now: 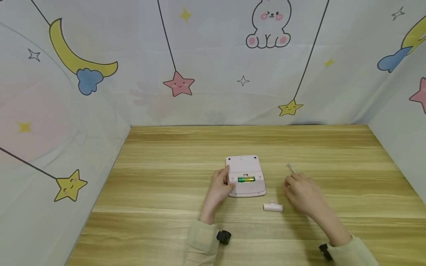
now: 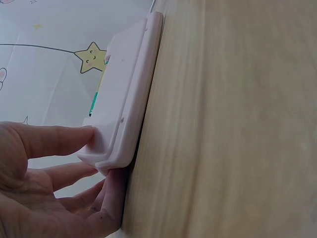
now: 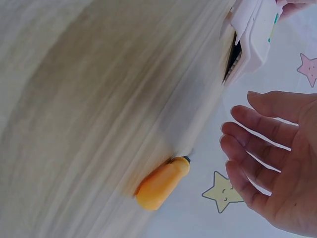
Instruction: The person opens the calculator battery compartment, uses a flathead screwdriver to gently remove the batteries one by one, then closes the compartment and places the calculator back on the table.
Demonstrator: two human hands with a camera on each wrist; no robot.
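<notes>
A pale pink calculator (image 1: 242,166) lies face down on the table, its battery slot uncovered. Inside that slot sits a green and gold battery (image 1: 246,180). My left hand (image 1: 219,187) grips the calculator's left edge, thumb on the back and fingers at the side and underneath. The pink battery cover (image 1: 273,208) rests on the table just below the calculator. To the right, my right hand (image 1: 304,194) hovers with relaxed fingers, holding nothing. Near it lies a screwdriver, its orange handle (image 3: 161,186) showing in the right wrist view and its metal shaft (image 1: 291,168) in the head view.
The wood-grain table (image 1: 159,214) extends to both sides of the hands. A white printed cloth (image 1: 213,107) with stars, moons and a bear hangs behind the table and along its sides.
</notes>
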